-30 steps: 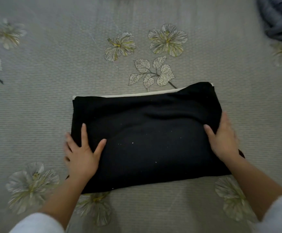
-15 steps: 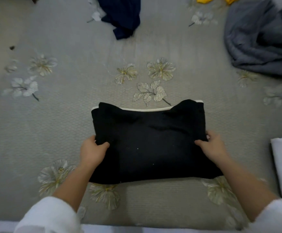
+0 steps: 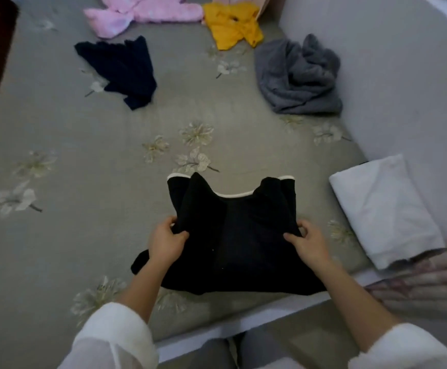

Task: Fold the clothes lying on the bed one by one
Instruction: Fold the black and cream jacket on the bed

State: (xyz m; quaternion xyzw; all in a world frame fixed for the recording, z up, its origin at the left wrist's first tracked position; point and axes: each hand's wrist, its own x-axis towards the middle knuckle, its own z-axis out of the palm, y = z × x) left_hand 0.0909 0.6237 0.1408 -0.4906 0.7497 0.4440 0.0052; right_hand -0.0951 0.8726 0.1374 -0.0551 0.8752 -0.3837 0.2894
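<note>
The left hand (image 3: 167,242) pinches the left edge of the black garment (image 3: 243,235), thumb on top and fingers curled under. The garment sits at the near edge of the bed (image 3: 57,129), right in front of the person. It is folded into a compact block, with white trim along its far edge and a loose flap trailing at its near left. The right hand (image 3: 309,242) grips the opposite edge the same way.

The step looks like lifting the folded piece to set it aside. To do that well, each hand should catch every layer rather than only the top one, and the block should stay level so the sagging middle does not pull the fold open. The trailing flap wants tucking in before the piece goes down flat. A likely spot is beside the white folded cloth (image 3: 382,209) to the right.

No basket or box shows plainly. A pale shape at the top edge behind the yellow garment (image 3: 233,27) may be a bag, but too little of it shows to tell. The unfolded clothes lie loose on the bed: a navy garment (image 3: 126,70), a pink garment (image 3: 142,14), the yellow one and a grey garment (image 3: 299,75).
</note>
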